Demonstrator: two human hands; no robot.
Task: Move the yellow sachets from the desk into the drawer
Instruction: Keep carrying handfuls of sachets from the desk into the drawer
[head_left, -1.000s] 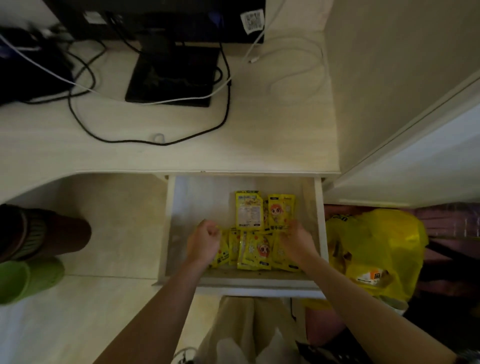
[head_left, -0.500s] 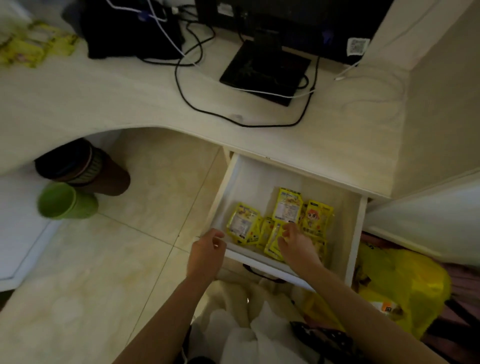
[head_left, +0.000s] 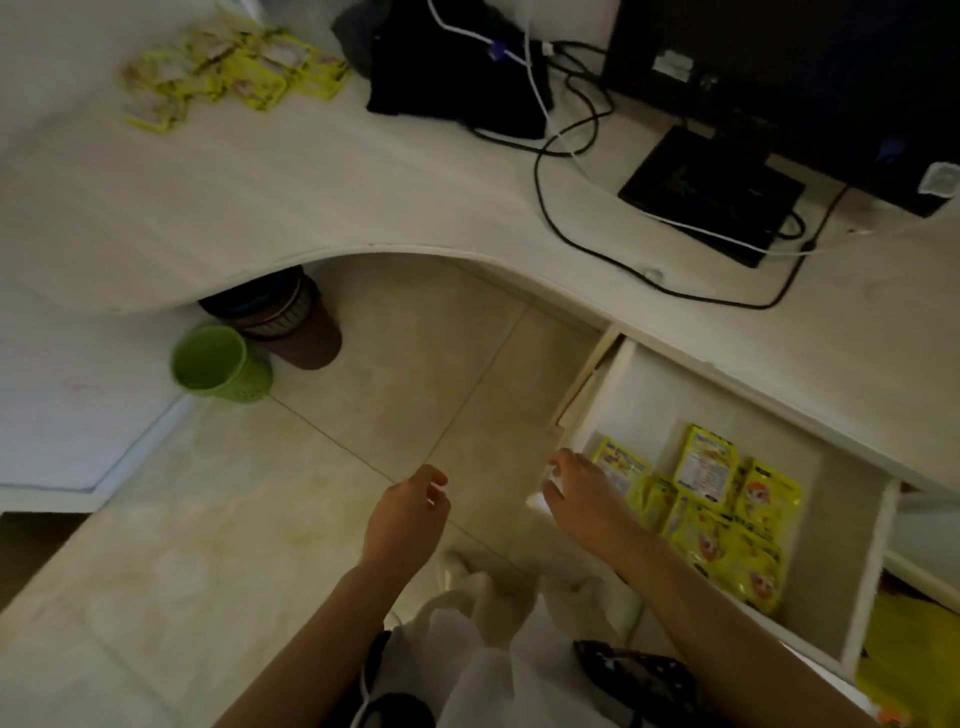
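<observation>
- Counting the yellow sachets in the drawer (head_left: 613, 410), you see about seven of them (head_left: 727, 519), overlapping in a loose pile toward its front half; the exact number is hard to tell because they lie on each other.
- A second group of yellow sachets (head_left: 228, 78) lies on the counter (head_left: 260, 208) at the far left, blurred, roughly six to eight, spread flat and touching one another.
- You have two hands in view. Your left hand (head_left: 408, 512) hangs over the floor tiles with fingers loosely curled and holds nothing.
- Your right hand (head_left: 584, 493) sits at the drawer's left front corner, fingers relaxed and spread, gripping nothing; its outer edge is just beside the nearest sachet in the drawer.
- Two bins stand on the floor under the counter's curve: one green bin (head_left: 218, 366) and one brown bin (head_left: 291, 325), touching or nearly so.
- One monitor base (head_left: 711, 192) and one dark bag (head_left: 457, 67) sit at the back of the counter, with black and white cables (head_left: 571, 156) looping between them.
- The drawer is pulled well out, its rear half bare. The counter edge curves inward above the floor, leaving open tile between your hands and the bins.
- The stretch of counter between the far sachets and the cables is pale wood grain, lit dimly.
- A yellow plastic bag (head_left: 904, 654) lies beyond the drawer's right wall, low on the floor.
- Pale cloth (head_left: 498, 649) covers your lap at the bottom.
</observation>
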